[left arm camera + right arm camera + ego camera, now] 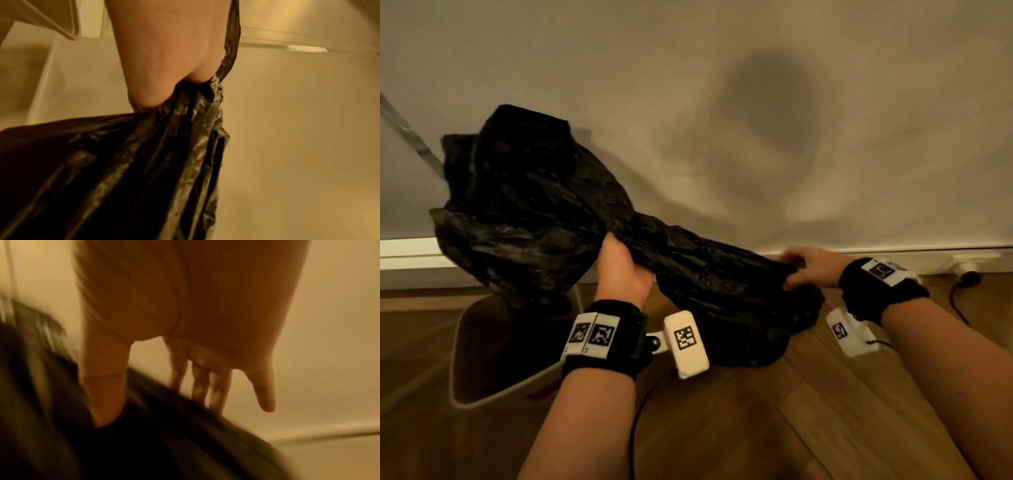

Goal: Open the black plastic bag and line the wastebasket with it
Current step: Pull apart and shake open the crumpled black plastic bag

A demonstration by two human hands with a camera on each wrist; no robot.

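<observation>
The black plastic bag [551, 219] hangs bunched in the air above the wood floor [756, 428], stretched between both hands and not yet in the wastebasket [457, 387], which stands low at the left under its billowing end. The left hand [621, 270] clenches a gathered waist of film in its fist; the right hand [810, 267] pinches the other end, thumb on one side and mostly straight fingers on the other. Judging by the twist, the mouth may stay closed, and a hard pull on such thin, crinkled, glossy film could tear it. The basket looks rigid, pale-rimmed and angular. Beyond runs a white baseboard [410, 251] under a plain wall [722, 51].
</observation>
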